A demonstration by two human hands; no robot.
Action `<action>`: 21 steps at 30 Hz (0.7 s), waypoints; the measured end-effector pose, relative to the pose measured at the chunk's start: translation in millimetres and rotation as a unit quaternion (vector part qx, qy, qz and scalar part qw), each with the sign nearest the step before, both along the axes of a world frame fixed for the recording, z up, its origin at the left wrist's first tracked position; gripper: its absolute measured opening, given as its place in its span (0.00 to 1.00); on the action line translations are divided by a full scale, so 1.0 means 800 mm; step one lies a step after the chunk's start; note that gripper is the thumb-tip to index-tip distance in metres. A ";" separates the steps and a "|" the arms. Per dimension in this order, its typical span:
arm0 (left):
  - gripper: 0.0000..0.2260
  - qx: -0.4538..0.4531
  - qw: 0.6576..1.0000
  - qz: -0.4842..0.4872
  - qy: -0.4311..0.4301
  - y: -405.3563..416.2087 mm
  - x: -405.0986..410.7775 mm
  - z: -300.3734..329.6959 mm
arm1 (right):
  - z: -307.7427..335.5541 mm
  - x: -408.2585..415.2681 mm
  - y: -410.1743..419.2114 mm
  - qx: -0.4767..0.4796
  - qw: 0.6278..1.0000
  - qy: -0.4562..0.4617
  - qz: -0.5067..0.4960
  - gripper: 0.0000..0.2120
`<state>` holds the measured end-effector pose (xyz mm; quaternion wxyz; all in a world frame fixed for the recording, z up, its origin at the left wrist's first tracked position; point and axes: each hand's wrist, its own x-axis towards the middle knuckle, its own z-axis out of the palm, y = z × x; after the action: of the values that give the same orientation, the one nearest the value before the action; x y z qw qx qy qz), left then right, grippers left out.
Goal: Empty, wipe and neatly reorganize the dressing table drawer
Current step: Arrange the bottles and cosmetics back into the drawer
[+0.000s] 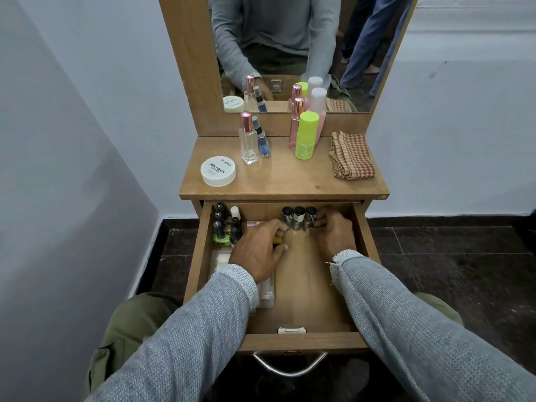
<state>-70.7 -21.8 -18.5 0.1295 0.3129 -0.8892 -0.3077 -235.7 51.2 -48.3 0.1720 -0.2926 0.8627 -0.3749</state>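
Pale walls stand behind a wooden dressing table [290, 181]. Its drawer [304, 342] is pulled open at 6 o'clock. In the drawer, three dark nail polish bottles [298, 217] stand in a row at 12 o'clock. The right hand [333, 233] curls its fingers against the row's 3 o'clock end. The left hand [259, 250] pinches a small yellow thing [278, 240]. More little bottles [226, 227] crowd the drawer's 10 o'clock corner. On top, a checked cloth [351, 156] lies at 2 o'clock.

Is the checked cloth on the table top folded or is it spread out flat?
Folded. The checked cloth lies as a compact bundle with layered edges at the right of the table top, not spread over it.
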 end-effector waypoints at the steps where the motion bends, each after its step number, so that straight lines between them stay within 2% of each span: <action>1: 0.14 0.000 1.000 -0.001 -0.002 0.000 0.000 0.001 | 0.000 0.001 0.000 -0.005 1.000 -0.003 -0.002 0.08; 13: 0.14 -0.006 1.000 -0.002 -0.011 0.001 -0.001 0.003 | -0.001 0.001 0.000 -0.018 1.000 -0.005 -0.002 0.08; 21: 0.11 -0.029 0.999 0.013 0.033 -0.006 -0.006 0.024 | 0.017 0.008 0.011 -0.021 1.000 -0.008 0.000 0.13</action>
<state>-75.8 -26.6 0.5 0.1718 0.3098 -0.8889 -0.2905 -229.2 59.6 -35.0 0.1724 -0.2934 0.8533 -0.3950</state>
